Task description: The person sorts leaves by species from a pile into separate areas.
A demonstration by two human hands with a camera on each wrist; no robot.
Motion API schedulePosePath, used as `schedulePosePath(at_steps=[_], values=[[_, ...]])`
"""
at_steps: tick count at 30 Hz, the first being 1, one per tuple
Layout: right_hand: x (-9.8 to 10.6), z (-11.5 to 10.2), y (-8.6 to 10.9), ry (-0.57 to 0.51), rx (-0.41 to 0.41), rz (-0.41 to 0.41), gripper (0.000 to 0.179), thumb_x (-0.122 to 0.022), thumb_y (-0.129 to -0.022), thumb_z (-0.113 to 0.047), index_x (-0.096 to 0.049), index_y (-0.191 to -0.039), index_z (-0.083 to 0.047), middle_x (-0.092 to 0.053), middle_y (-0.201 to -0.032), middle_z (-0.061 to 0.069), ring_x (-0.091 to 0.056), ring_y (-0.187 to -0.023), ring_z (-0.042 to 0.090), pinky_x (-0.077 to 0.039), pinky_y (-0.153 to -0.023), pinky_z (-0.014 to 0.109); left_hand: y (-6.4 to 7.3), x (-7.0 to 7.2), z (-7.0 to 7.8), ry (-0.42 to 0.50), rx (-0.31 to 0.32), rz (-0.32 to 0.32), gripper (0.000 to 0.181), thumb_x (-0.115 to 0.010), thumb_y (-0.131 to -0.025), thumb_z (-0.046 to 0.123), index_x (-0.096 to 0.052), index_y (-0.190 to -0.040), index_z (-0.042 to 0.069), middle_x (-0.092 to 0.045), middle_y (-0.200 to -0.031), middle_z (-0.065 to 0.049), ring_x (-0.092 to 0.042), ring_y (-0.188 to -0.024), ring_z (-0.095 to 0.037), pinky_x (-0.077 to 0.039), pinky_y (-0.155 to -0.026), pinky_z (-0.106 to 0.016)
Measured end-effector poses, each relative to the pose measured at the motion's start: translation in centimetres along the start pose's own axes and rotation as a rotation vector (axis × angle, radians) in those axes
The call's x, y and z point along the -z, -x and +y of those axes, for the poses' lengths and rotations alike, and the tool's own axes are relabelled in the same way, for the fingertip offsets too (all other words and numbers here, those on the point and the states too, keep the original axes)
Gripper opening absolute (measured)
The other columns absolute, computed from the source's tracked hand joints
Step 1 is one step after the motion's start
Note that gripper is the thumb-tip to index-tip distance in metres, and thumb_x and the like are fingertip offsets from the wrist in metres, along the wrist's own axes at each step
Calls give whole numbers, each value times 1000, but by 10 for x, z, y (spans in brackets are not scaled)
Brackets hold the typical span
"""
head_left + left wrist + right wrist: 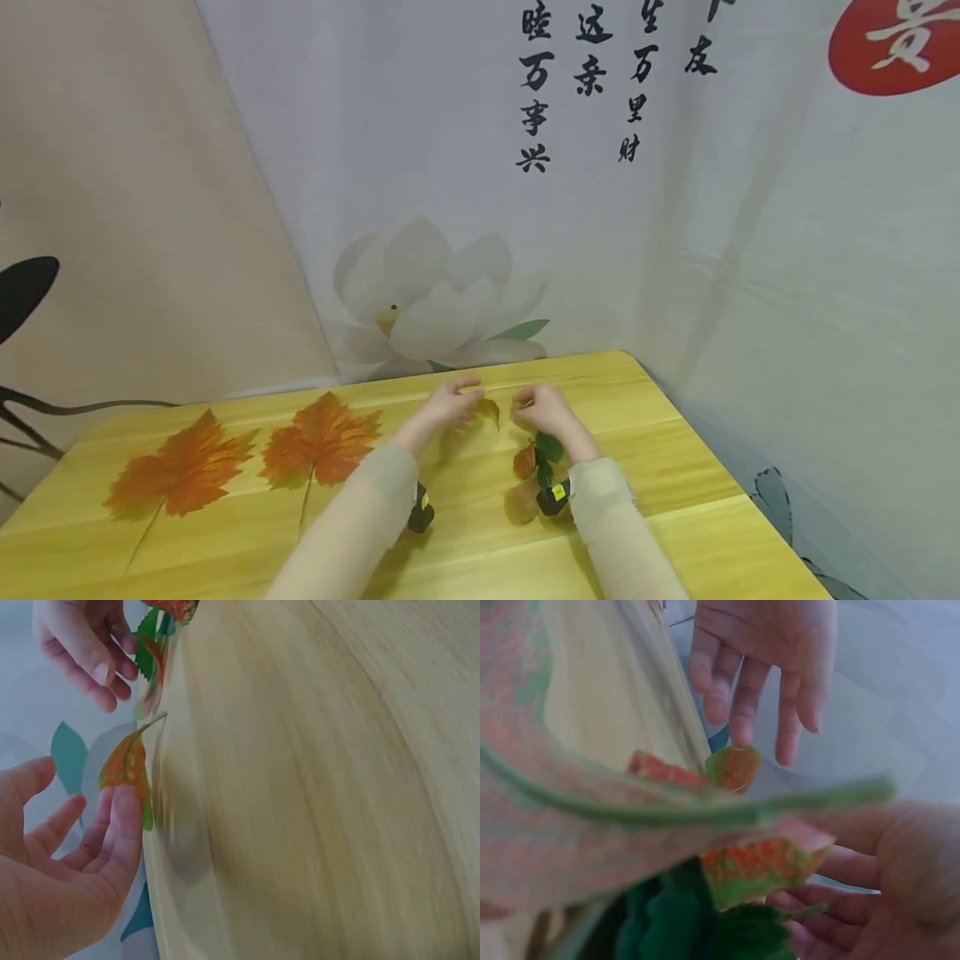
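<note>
My left hand (450, 404) is near the table's far edge with its fingers loosely extended. In the left wrist view, its fingertips are right at a small orange-green leaf (124, 761) with a thin stem. Across from it, my right hand (546, 410) has loosely bent fingers, thumb apart from them. Below that hand lie a green leaf (549, 447), a reddish leaf (524, 462) and a pale brown leaf (521, 502). A large blurred leaf (525, 832) with a green stem covers part of the right wrist view, partly hiding the right hand.
Two big orange maple leaves (187, 467) (322, 442) with long stems lie on the left of the yellow wood-grain table (675, 508). Behind it hangs a pale cloth (420, 150) with a printed flower and dark characters. A black wrist camera (553, 497) sits on the right sleeve.
</note>
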State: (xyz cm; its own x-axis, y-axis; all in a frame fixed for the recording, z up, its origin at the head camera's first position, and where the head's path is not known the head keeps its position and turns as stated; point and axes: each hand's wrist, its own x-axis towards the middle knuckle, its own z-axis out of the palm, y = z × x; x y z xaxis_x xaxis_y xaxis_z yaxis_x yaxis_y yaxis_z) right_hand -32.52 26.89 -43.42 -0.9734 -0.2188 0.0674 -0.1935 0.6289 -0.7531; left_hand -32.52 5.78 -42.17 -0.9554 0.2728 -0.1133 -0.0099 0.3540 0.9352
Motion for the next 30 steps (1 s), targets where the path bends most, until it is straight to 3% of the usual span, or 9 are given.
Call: schedulePosePath(at_steps=[5,8,16,21,24,27,30], values=[[-4,2,0,-14,-12,-7,28,-75,-83,-12,-72,-108,0,-70,-101,9,-65,-93,26,-54,-79,40,-2,-4,2,-22,-2,14,49,-56,-100,27,-46,-143,5,-63,-103,-20,-57,-67,-21,-55,-74,-40],[-5,3,1,-15,-17,-14,26,-75,-82,-11,-72,-105,0,-71,-100,9,-65,-93,26,-54,-81,42,-4,-7,1,-57,-7,15,48,-56,-99,28,-49,-140,5,-62,-93,-18,-51,-61,-16,-54,-71,-38],[-8,14,0,8,-17,-1,26,-81,-74,-9,-69,-96,-1,-68,-90,5,-62,-85,21,-53,-78,39,-9,-12,-2,-197,-17,36,40,-57,-98,31,-63,-125,2,-65,-87,-17,-61,-69,-24,-54,-66,-35],[-7,15,-2,48,-40,11,32,-84,-71,-7,-62,-95,-2,-63,-89,5,-58,-83,22,-52,-74,38,-10,-13,-3,-192,-9,30,39,-58,-97,33,-67,-117,1,-66,-91,-15,-63,-75,-26,-54,-69,-35],[-6,15,-3,65,-37,24,27,-79,-75,-5,-62,-95,-2,-63,-88,6,-58,-81,22,-51,-70,36,-10,-12,-3,-189,-16,29,36,-58,-97,32,-68,-112,0,-66,-95,-14,-63,-79,-26,-54,-70,-36],[-5,17,-4,49,-36,41,25,-72,-79,-2,-63,-102,0,-63,-85,7,-58,-75,19,-51,-63,32,-10,-13,-3,-188,-24,34,31,-61,-96,29,-70,-108,2,-67,-94,-13,-64,-79,-27,-55,-69,-36],[-2,17,-3,-39,-62,45,40,-65,-82,3,-60,-121,2,-59,-79,6,-56,-64,16,-49,-56,28,-10,-14,-2,-159,-20,35,24,-66,-93,23,-72,-105,4,-68,-93,-11,-64,-77,-27,-55,-67,-36]])
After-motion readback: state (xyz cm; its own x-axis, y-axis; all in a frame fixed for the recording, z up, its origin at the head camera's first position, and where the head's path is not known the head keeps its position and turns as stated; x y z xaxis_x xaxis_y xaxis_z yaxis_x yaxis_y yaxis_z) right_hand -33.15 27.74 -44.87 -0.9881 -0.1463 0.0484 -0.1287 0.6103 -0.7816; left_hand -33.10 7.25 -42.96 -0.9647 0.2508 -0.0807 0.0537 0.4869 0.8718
